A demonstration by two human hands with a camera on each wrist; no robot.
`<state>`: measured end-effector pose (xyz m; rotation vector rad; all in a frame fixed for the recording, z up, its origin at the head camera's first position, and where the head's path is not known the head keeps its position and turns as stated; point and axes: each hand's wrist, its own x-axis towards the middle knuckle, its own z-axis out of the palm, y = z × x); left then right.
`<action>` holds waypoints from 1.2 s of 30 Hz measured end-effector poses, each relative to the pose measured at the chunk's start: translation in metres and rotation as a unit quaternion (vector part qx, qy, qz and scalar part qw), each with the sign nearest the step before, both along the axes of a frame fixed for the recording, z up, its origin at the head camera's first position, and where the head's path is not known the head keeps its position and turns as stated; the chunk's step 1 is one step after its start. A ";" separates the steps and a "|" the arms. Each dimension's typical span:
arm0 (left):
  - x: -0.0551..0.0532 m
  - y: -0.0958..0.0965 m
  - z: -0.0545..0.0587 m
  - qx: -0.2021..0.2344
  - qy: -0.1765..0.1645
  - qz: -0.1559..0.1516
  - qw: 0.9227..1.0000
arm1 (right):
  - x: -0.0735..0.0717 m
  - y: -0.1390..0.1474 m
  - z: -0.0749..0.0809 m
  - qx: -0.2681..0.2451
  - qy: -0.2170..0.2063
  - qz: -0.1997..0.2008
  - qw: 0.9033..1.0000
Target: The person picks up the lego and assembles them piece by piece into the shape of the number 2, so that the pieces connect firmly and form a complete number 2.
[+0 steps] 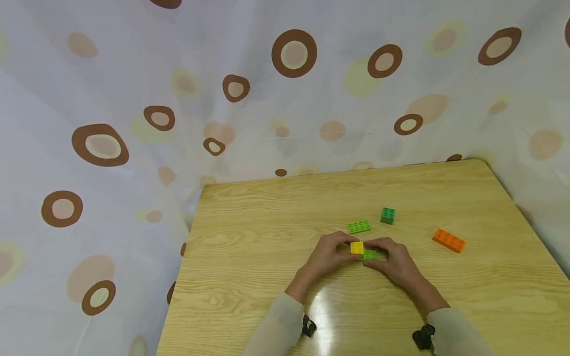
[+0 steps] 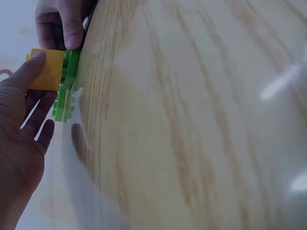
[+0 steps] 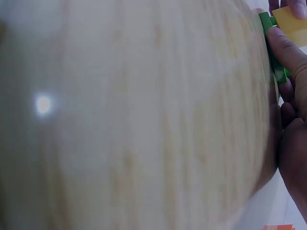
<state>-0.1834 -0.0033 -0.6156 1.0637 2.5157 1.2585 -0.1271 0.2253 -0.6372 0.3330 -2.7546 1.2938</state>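
My left hand (image 1: 327, 254) pinches a yellow toy brick (image 1: 356, 247) between thumb and fingers; the left wrist view shows the thumb on its side face. That brick sits over the left end of a flat light-green brick (image 1: 370, 254), right at its studs. My right hand (image 1: 398, 260) holds the green brick, thumb on the near side and fingers on the far side. In the right wrist view the right thumb (image 3: 286, 48) presses along the green brick (image 3: 266, 24), next to the yellow brick (image 3: 290, 26).
A second flat light-green brick (image 1: 358, 227) lies just beyond the hands. Behind it to the right stands a dark green brick (image 1: 387, 215), and an orange brick (image 1: 449, 240) lies farther right. The wooden table (image 1: 249, 222) meets a patterned curtain (image 1: 249, 163) at its back edge.
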 end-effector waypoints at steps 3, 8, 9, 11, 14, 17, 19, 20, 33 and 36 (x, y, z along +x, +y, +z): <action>0.001 0.001 -0.001 -0.007 0.008 -0.003 1.000 | 0.000 0.000 0.000 0.001 0.007 0.001 1.000; 0.002 0.002 -0.001 -0.014 0.021 -0.006 1.000 | -0.001 0.000 0.000 0.001 0.024 0.007 1.000; 0.002 0.002 0.000 -0.017 0.023 -0.005 1.000 | -0.001 0.000 0.000 0.001 0.027 0.009 1.000; 0.002 0.002 0.001 -0.023 0.027 -0.005 0.999 | -0.002 0.001 -0.001 0.005 0.029 0.013 0.999; 0.001 0.002 0.002 -0.041 0.037 -0.009 0.998 | -0.002 0.002 -0.001 0.008 0.030 0.017 0.999; 0.000 0.002 0.004 -0.059 0.041 -0.017 0.997 | -0.001 0.003 -0.002 -0.003 0.023 0.020 1.000; 0.000 0.002 0.005 -0.070 0.046 -0.021 0.996 | -0.001 0.004 -0.001 -0.017 0.015 0.020 1.000; 0.000 0.002 0.006 -0.074 0.048 -0.021 0.996 | -0.001 0.005 -0.001 -0.021 0.011 0.020 1.000; 0.002 0.009 0.010 -0.139 0.132 -0.034 0.981 | -0.003 0.008 -0.001 -0.032 0.008 0.036 0.999; 0.002 0.010 0.005 -0.117 0.126 -0.033 0.985 | -0.002 0.008 -0.002 -0.036 0.010 0.035 0.999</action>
